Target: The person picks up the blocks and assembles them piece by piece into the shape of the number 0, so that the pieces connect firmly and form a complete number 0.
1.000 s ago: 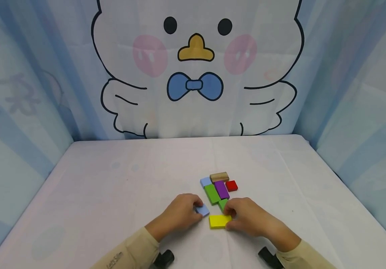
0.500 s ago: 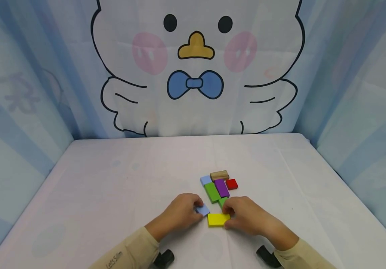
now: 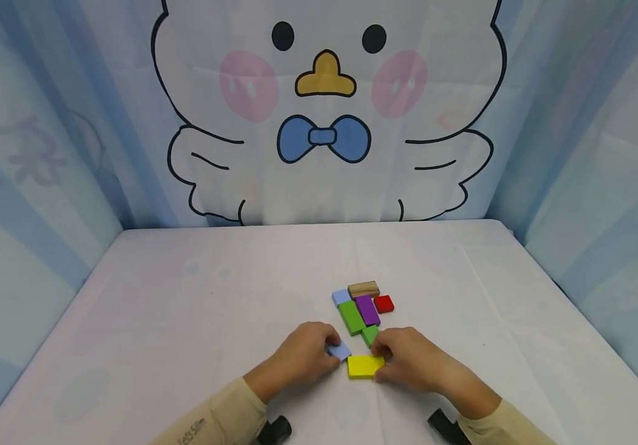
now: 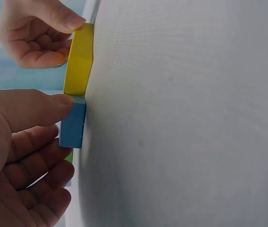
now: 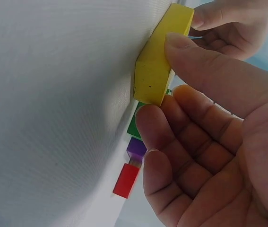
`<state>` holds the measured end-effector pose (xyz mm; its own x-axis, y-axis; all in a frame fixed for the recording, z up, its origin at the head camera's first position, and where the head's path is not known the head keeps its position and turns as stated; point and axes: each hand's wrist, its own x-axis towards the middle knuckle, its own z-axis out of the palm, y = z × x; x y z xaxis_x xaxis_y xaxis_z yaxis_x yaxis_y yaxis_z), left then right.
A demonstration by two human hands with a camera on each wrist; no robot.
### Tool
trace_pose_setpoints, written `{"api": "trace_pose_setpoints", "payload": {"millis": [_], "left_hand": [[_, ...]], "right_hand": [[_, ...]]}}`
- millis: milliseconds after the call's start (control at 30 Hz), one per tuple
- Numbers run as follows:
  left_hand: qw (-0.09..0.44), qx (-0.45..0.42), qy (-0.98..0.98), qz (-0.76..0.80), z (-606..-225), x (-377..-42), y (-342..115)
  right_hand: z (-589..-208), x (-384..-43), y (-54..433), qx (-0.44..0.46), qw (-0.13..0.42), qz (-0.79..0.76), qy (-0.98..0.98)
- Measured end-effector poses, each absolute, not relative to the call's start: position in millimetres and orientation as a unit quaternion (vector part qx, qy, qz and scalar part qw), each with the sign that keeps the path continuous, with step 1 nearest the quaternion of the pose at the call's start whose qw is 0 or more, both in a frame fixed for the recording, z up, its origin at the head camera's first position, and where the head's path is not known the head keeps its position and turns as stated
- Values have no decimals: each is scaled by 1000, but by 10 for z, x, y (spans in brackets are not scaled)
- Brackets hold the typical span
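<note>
A flat light-blue block (image 3: 339, 350) lies on the table, and my left hand (image 3: 302, 353) pinches it between thumb and fingers. Just right of it is a yellow block (image 3: 364, 367), whose right end my right hand (image 3: 412, 358) grips with thumb and fingertips. In the left wrist view the blue block (image 4: 72, 124) sits end to end with the yellow block (image 4: 80, 60). Beyond my right fingertips is a small green block (image 3: 370, 334), partly covered by that hand.
Behind the hands a cluster of flat blocks lies together: a larger green block (image 3: 351, 317), a purple block (image 3: 367, 310), a red block (image 3: 383, 304), another light-blue block (image 3: 341, 297) and a wood-coloured block (image 3: 364, 289). A pale cloth covers the table (image 3: 213, 296); a printed curtain (image 3: 319, 185) hangs behind.
The yellow block shifted slightly left with the right hand, then back right. The left hand and its blue block have edged slightly right. The block cluster keeps its arrangement.
</note>
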<state>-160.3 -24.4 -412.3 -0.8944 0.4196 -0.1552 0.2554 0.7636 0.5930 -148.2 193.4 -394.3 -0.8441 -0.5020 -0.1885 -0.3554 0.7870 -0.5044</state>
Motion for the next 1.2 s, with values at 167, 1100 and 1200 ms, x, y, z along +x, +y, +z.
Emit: {"api": "trace_pose_setpoints", "payload": {"millis": [167,1100,1200], "left_hand": [[131,192,930,286,-4136,-1587,-221],[135,209,931,268,-4102,-1501,2],[138,208,930,269,-4103,-1491,17]], "right_hand": [[-3940,-1452,1943,-211,171,-235,933],[-3938,-1325,2166,-193,157,-230,941],[-3942,-1307,2182,-193,154,-228,942]]}}
